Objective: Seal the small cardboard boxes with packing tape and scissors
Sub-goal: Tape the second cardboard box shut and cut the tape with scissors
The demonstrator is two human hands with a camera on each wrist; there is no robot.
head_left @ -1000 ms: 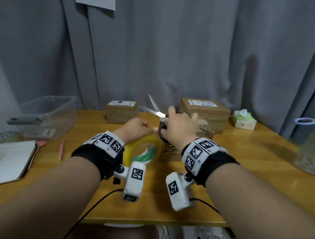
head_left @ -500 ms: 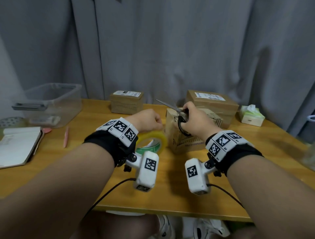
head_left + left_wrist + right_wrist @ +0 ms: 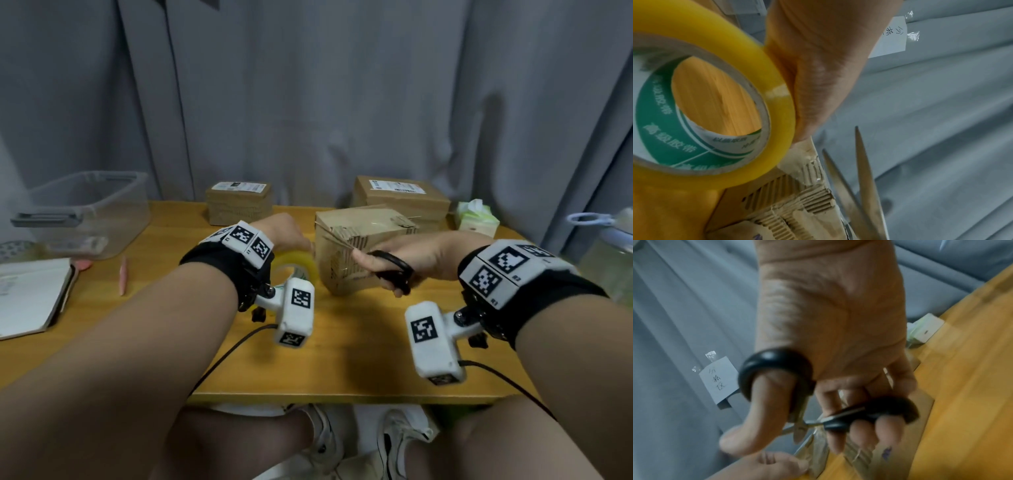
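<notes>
A small cardboard box stands tilted mid-table, its torn corrugated edge close up in the left wrist view. My left hand is at the box's left side and pinches the clear strip of the yellow packing tape roll, which hangs under the palm. My right hand grips the black-handled scissors, thumb through one loop and fingers through the other. The blades are parted and point left along the box's upper left edge, by the left fingertips.
Two labelled cardboard boxes sit at the back by the grey curtain. A clear plastic bin, a notebook and a pink pen lie left. A tissue pack and a water bottle stand right.
My right hand brought the scissors down from above the box and drew back to the right, so the blades now lie at the box's upper left edge. The left hand stayed on the tape.
</notes>
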